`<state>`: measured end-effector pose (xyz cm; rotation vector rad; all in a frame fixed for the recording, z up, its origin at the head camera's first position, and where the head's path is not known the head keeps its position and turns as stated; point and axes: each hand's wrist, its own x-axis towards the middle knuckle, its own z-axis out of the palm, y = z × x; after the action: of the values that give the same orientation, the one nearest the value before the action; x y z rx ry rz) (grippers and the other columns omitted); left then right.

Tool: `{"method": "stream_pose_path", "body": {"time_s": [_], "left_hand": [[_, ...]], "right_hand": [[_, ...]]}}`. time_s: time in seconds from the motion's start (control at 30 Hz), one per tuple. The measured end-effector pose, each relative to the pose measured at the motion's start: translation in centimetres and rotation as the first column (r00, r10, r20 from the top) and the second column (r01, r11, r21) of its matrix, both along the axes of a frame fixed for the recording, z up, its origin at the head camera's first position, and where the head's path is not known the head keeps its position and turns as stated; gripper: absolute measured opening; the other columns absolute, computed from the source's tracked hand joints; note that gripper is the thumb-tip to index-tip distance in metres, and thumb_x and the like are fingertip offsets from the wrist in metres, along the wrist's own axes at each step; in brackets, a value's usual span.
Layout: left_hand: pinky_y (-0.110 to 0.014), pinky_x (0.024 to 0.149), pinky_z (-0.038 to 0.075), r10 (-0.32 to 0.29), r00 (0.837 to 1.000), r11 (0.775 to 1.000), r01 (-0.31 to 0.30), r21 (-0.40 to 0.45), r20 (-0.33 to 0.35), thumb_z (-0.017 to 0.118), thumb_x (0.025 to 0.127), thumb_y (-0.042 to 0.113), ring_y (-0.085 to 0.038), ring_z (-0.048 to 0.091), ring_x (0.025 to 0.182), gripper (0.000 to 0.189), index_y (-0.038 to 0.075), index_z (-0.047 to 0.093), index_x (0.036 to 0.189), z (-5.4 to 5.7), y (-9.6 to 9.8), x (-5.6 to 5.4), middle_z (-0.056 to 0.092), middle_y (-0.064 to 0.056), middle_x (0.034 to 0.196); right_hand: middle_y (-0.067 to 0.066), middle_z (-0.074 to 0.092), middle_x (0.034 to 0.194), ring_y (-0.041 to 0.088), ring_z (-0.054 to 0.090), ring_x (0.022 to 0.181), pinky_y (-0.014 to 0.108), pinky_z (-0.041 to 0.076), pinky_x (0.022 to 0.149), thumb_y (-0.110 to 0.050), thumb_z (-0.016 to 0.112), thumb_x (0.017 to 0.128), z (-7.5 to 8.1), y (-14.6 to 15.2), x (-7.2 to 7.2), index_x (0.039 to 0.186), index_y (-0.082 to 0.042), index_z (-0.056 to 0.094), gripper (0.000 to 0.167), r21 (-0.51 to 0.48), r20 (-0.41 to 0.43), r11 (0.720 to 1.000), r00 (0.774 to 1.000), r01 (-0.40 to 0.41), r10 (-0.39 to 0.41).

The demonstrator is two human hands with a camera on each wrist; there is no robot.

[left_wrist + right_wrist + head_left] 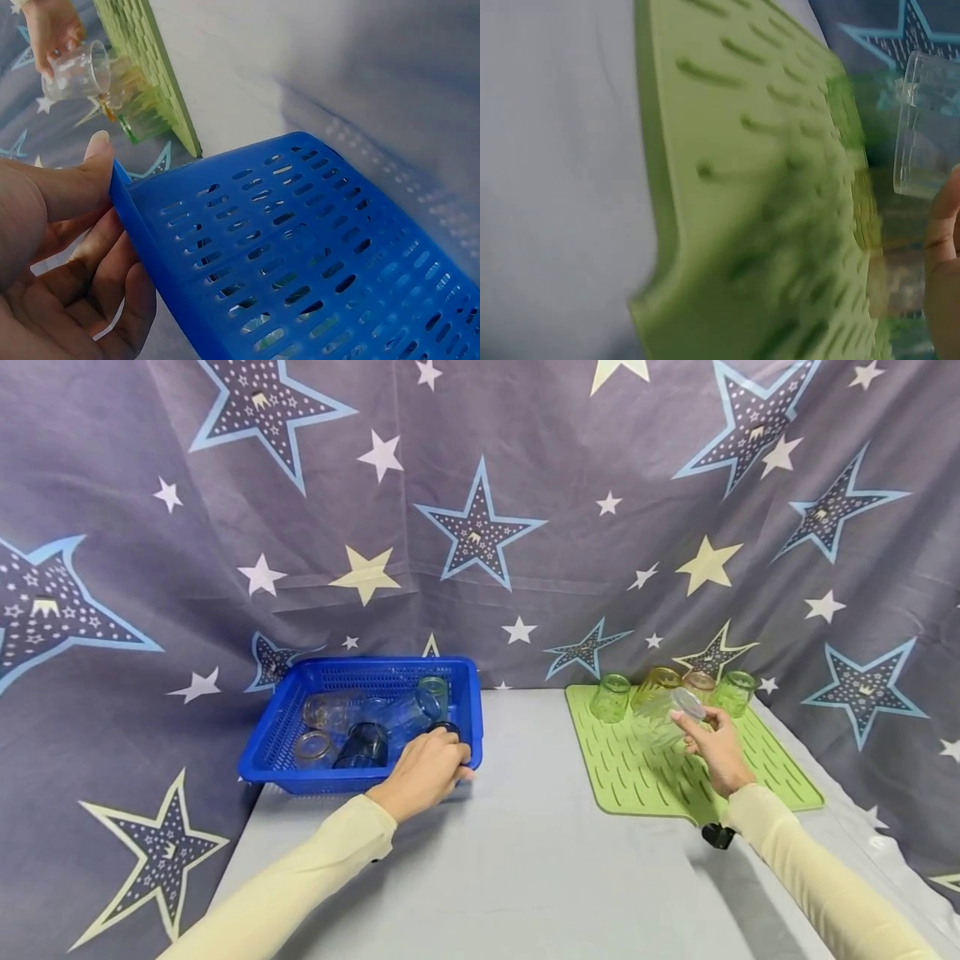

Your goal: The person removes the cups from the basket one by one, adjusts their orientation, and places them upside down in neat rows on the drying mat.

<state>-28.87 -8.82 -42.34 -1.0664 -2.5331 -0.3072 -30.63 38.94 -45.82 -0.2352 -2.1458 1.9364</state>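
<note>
My left hand (429, 768) grips the front right rim of a blue perforated basket (300, 776). In the left wrist view its thumb (97, 169) lies on one side of the rim, with the fingers curled on the other. Inside the basket lie several glasses, among them a dark blue glass (363, 746), a clear glass (313, 748) and a green one (435, 689). Over a green drying mat (626, 785), my right hand (717, 752) pinches a clear glass (654, 717) near its base. That glass is tilted, its mouth toward the lower left.
Along the mat's back edge stand a green glass (611, 700), a yellow glass (663, 679), a pinkish glass (701, 682) and another green glass (733, 695). Behind the white table (525, 843) hangs a grey curtain (570, 468) with stars.
</note>
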Motion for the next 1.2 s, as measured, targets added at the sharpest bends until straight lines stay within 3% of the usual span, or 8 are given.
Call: {"method": "stream_pose_path", "body": {"time_s": [0.23, 0.5, 0.73, 0.97, 1.2], "left_hand": [[-0.034, 0.061, 0.05, -0.018, 1.0, 1.0, 0.018, 0.004, 0.011, 0.077, 0.094, 0.031, -0.017, 0.052, 0.067, 0.022, 0.014, 0.073, 0.08, 0.0, 0.0, -0.2, 0.059, 0.002, 0.075], [-0.033, 0.062, 0.05, 0.006, 1.0, 1.0, -0.006, -0.016, 0.028, 0.08, 0.091, 0.03, -0.017, 0.053, 0.068, 0.019, 0.015, 0.074, 0.081, 0.0, -0.6, 0.0, 0.061, 0.003, 0.076], [-0.032, 0.063, 0.05, 0.002, 0.999, 1.0, -0.001, -0.019, 0.04, 0.079, 0.092, 0.031, -0.016, 0.053, 0.07, 0.018, 0.015, 0.074, 0.083, 0.0, -0.6, -0.3, 0.061, 0.003, 0.077], [-0.032, 0.063, 0.05, -0.005, 0.999, 1.0, 0.005, -0.017, 0.049, 0.08, 0.091, 0.03, -0.016, 0.053, 0.069, 0.017, 0.015, 0.075, 0.084, 0.0, -0.4, -0.4, 0.062, 0.003, 0.078], [-0.032, 0.063, 0.051, -0.006, 0.998, 1.0, 0.007, -0.014, 0.061, 0.08, 0.091, 0.029, -0.015, 0.053, 0.07, 0.016, 0.016, 0.075, 0.084, 0.0, -0.2, -0.5, 0.062, 0.003, 0.078]], "right_hand": [[-0.001, 0.041, 0.123, 0.013, 0.057, 0.086, 0.023, 0.055, 0.067, -0.037, 0.074, 0.096, -0.2, 2.9, 0.0, 0.139, -0.015, 0.037, 0.06, 0.14, 0.025, 0.985, 0.995, 0.096, -0.101], [0.021, 0.028, 0.152, 0.015, 0.052, 0.096, 0.035, 0.057, 0.075, -0.052, 0.072, 0.093, -0.6, 4.5, -0.6, 0.154, 0.0, 0.02, 0.095, 0.294, 0.088, 0.947, 0.983, 0.127, -0.159], [0.015, 0.034, 0.142, 0.014, 0.05, 0.092, 0.032, 0.058, 0.069, -0.052, 0.074, 0.09, -0.3, 6.4, -1.2, 0.151, 0.0, 0.026, 0.094, 0.362, 0.088, 0.911, 0.966, 0.197, -0.244], [0.018, 0.037, 0.144, 0.018, 0.051, 0.096, 0.03, 0.057, 0.068, -0.057, 0.074, 0.088, -0.1, 8.5, -1.0, 0.153, 0.0, 0.026, 0.099, 0.434, 0.144, 0.868, 0.933, 0.24, -0.33], [0.019, 0.042, 0.145, 0.004, 0.054, 0.07, 0.025, 0.056, 0.061, -0.056, 0.077, 0.085, -0.3, 10.1, -0.9, 0.148, -0.002, 0.033, 0.094, 0.458, 0.151, 0.835, 0.899, 0.305, -0.411]]}}
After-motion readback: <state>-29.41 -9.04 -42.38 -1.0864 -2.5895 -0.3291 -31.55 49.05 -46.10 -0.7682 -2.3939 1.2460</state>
